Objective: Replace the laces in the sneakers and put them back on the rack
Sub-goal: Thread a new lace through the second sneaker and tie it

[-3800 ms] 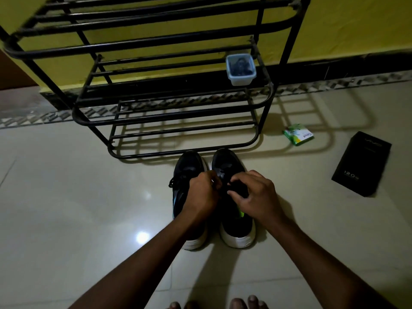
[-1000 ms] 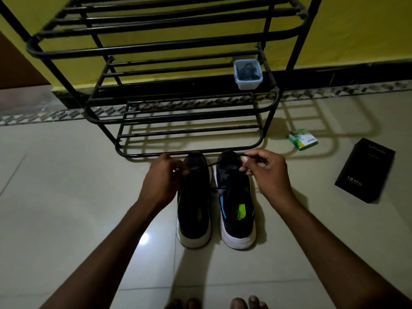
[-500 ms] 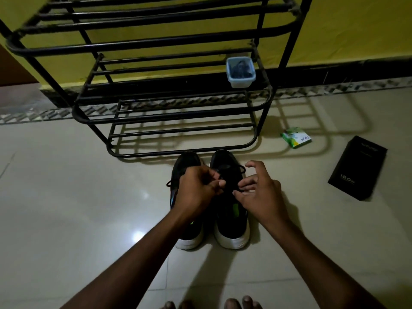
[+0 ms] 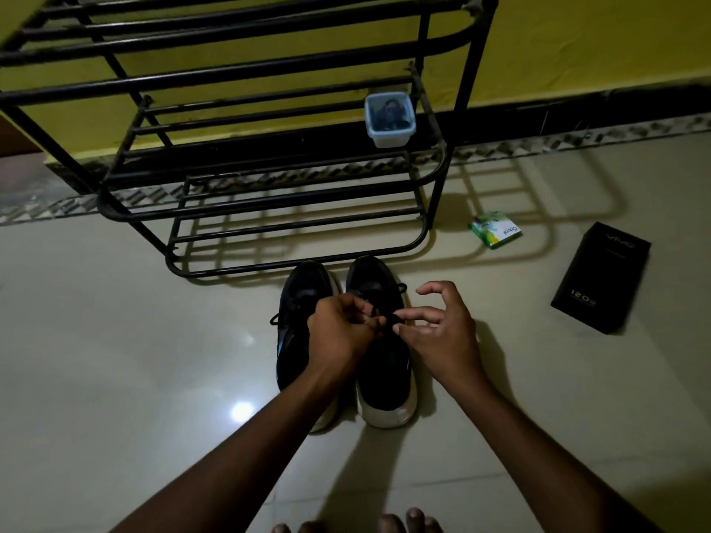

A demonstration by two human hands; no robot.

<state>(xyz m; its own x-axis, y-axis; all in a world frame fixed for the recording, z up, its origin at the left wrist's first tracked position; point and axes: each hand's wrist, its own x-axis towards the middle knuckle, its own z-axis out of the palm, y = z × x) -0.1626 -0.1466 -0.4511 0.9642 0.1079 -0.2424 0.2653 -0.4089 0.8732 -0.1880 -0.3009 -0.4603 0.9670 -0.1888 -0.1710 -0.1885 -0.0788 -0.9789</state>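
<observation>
After pulling apart to tighten, the left hand (image 4: pixel 338 334) and half-spread right hand (image 4: pixel 442 336) meet again, both pinching the lace (image 4: pixel 390 321) over the sneaker (image 4: pixel 384 375) directly beneath them, apparently starting the knot.

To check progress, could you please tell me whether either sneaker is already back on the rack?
No, the left sneaker and the right sneaker both stand on the floor in front of the rack.
</observation>
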